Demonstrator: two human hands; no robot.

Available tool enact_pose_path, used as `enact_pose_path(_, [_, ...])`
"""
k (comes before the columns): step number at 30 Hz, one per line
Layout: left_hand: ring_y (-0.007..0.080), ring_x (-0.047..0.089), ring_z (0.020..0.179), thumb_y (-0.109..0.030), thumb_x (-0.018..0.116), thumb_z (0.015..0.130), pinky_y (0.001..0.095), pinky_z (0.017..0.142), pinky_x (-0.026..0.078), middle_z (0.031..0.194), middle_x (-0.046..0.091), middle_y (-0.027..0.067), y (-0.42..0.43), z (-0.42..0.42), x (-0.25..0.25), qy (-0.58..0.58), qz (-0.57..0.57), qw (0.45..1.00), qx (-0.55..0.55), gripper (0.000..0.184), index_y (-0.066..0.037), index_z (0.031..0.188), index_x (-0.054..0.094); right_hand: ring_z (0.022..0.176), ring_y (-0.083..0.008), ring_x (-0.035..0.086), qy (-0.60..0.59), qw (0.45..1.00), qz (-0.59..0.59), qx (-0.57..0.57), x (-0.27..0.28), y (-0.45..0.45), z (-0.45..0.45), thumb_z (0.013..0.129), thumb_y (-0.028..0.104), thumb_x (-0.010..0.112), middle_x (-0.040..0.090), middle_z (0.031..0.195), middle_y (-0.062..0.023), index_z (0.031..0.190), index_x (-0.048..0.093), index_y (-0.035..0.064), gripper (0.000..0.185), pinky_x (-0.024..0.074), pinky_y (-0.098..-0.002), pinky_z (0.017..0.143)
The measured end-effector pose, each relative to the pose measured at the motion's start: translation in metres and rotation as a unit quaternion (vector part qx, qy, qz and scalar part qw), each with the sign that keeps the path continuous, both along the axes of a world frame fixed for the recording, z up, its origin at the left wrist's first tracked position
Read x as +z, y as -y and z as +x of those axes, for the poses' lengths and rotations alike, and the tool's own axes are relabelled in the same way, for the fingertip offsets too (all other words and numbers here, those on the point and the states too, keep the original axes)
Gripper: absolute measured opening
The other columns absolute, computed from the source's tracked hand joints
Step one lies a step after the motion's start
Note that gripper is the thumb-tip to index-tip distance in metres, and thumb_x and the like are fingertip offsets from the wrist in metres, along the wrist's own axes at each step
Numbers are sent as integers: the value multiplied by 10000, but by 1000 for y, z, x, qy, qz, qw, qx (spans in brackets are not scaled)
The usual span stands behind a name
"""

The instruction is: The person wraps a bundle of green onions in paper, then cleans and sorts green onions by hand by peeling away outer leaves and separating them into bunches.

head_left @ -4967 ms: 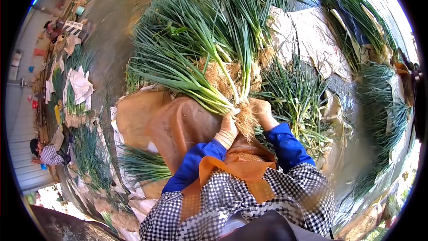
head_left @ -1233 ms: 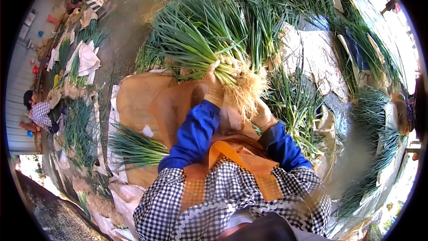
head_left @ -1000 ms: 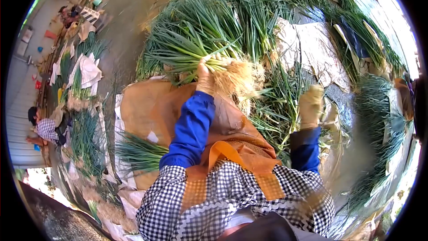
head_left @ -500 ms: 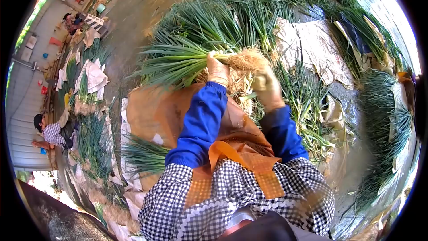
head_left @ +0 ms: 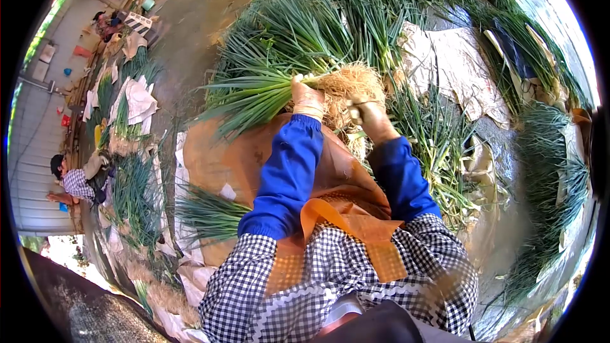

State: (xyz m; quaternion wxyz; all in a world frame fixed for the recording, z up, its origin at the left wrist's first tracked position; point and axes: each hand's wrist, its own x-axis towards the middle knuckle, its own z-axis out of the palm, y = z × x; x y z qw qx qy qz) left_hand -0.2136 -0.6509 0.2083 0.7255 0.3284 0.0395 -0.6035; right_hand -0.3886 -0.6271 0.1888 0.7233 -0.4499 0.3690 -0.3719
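My left hand (head_left: 307, 98) is closed around a bunch of green onions (head_left: 257, 92), whose leaves fan out to the left and whose roots point right. Close under the roots (head_left: 352, 81), my right hand (head_left: 370, 116) has its fingers curled; what they hold, if anything, is too small to make out. Behind the bunch lies a big heap of green onions (head_left: 298, 25). A brown apron (head_left: 343, 174) covers my lap. To its left, a smaller bunch (head_left: 213, 215) rests on a tan sheet.
A pale crumpled sack (head_left: 460, 70) lies right of the heap. Loose leaves (head_left: 435, 146) are spread to the right of my hands. Another row of green onions (head_left: 549, 197) runs along the far right. A person (head_left: 79, 181) sits at the left beside more onions (head_left: 136, 194).
My right hand swung out to the right, then came back to the roots. My left hand kept its hold, and the bunch turned so its leaves point left.
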Motion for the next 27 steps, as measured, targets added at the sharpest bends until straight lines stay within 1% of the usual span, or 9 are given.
enact_pose_path(2, [183,512,662,-226,425,807,358,689,427,692,531,25,15,35,-57,68,-108,991,24,170,-108,703,488,442,-51,351,290,948,127,26,33,-11,-31,897,195,424,447,577,43,738,518,110,204,315,-192,407])
enact_pose_path(4, [152,485,617,-175,411,811,321,646,437,641,498,9,29,60,-93,112,-166,980,13,166,-127,663,467,447,-39,344,205,957,21,-202,41,-29,-70,906,215,437,416,567,56,706,453,146,212,288,-185,389])
enact_pose_path(6, [199,471,625,-279,431,811,358,643,401,669,493,33,6,34,-26,21,-49,995,85,197,-112,714,467,452,-39,339,304,942,-10,-141,1,-18,-124,907,227,441,410,567,62,738,462,145,189,282,-174,397])
enact_pose_path(11, [207,490,695,-287,413,825,367,695,411,734,526,41,13,58,-57,145,-31,986,78,218,-109,728,494,473,-66,362,156,917,163,-330,-159,-10,-242,939,264,379,425,603,44,830,551,71,281,313,-218,421])
enact_pose_path(14, [233,509,782,-276,392,826,398,771,410,778,550,57,18,83,-72,43,-29,995,85,232,-95,773,526,806,-195,585,-3,973,44,-226,-233,-11,-246,919,367,341,582,1055,-142,1146,521,3,466,478,-318,639])
enact_pose_path(18, [173,496,738,-273,408,829,340,736,416,745,513,23,0,46,-43,8,-16,989,148,204,-110,734,485,601,-87,511,-108,991,82,-11,-4,-37,-29,937,399,355,594,1095,-131,1209,456,14,482,391,-203,512])
enact_pose_path(21, [156,478,653,-240,454,820,298,641,404,704,470,9,-3,41,-47,77,-76,983,148,144,-120,741,464,550,-71,468,-106,988,-106,23,-7,-11,26,927,336,420,608,800,-54,1021,526,49,320,370,-202,487])
enact_pose_path(23, [163,477,659,-205,444,824,309,651,417,712,464,14,-1,53,-46,28,-66,984,165,120,-110,750,451,524,-69,441,82,984,130,-91,10,-5,28,903,351,461,500,630,13,850,534,118,250,374,-194,487])
enact_pose_path(27, [153,470,638,-160,456,821,286,631,429,696,456,11,-17,89,-46,-47,-81,977,194,102,-97,745,431,442,-44,412,268,950,-39,-156,43,0,-78,901,360,468,465,540,54,677,507,145,313,395,-166,489])
